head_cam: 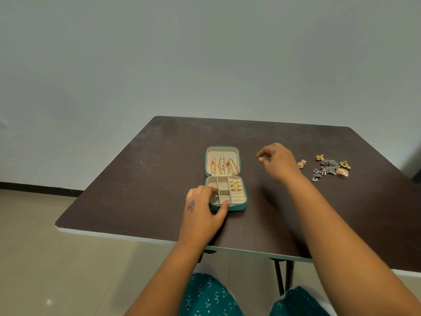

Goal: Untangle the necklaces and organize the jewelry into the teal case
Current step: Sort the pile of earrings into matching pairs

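Left hand (200, 201) gripped the open teal case (225, 179) at its near corner, right hand (276, 160) hovered with fingers pinched, whether on anything unclear, earrings (330, 167) heaped beyond on the table (136, 179)

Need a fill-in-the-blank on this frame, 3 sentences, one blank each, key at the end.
1. The teal case lies ___ on the table.
2. The left hand steadies the case's ___ half.
3. The loose earrings lie to the ___ of the right hand.

Missing words: open; lower; right
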